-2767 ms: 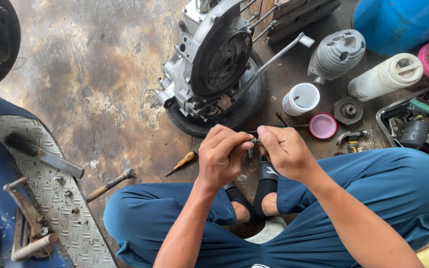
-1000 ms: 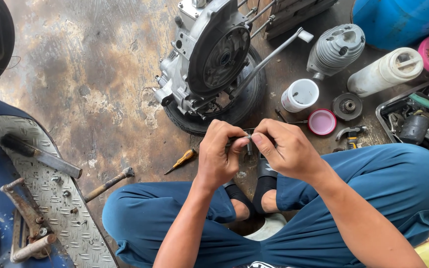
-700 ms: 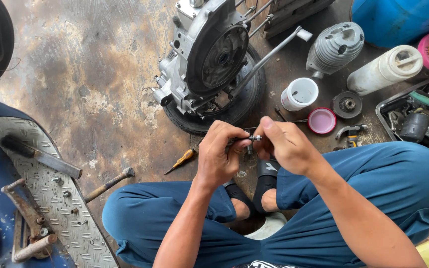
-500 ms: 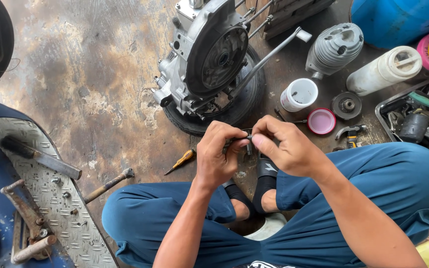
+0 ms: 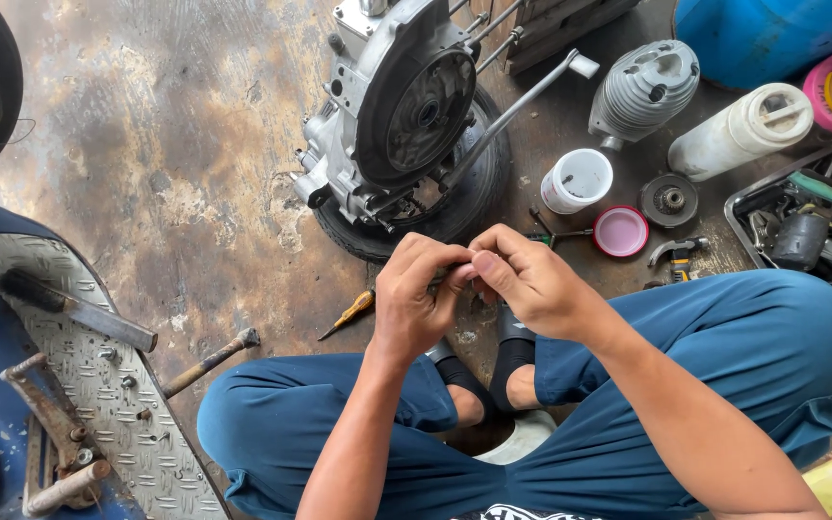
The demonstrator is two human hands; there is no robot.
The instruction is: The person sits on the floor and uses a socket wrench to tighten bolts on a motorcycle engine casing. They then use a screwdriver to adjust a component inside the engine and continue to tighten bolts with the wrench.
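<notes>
Seated worker, head view: the left hand and right hand are brought together above the crossed legs, fingertips pinched on 1 small part that is almost wholly hidden between them; its kind cannot be told. The part sits just in front of the engine case, which rests on a tyre on the stained floor. A yellow-handled screwdriver lies near the left hand; a white cup and a pink lid stand beyond the right. Good practice, as judged here: grip close to the tips, keep both wrists steady, and work over the lap so a slipped piece is caught.
</notes>
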